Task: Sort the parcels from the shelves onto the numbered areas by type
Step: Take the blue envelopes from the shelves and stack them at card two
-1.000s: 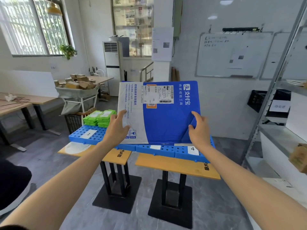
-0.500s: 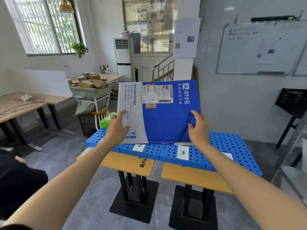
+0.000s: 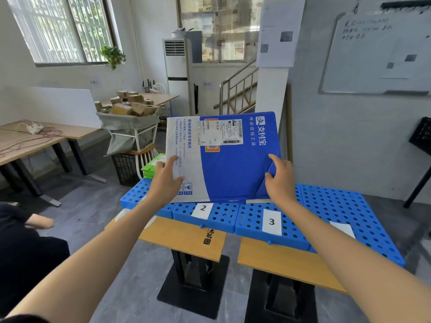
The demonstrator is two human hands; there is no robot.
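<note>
Your left hand [image 3: 166, 180] pinches the lower left edge of the flat blue-and-white plastic mailer parcel [image 3: 224, 159]; your right hand [image 3: 278, 183] pinches its lower right corner. It stands near upright above the blue perforated plastic trays [image 3: 338, 206], over label 2 [image 3: 203, 208]. Risk: the thin mailer could sag, slip from your fingers, or land straddling label 3 [image 3: 271, 221].

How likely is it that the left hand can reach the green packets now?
Probably not: the left hand grips the blue-and-white parcel together with the right hand, and the parcel partly screens the green packets beyond.
</note>
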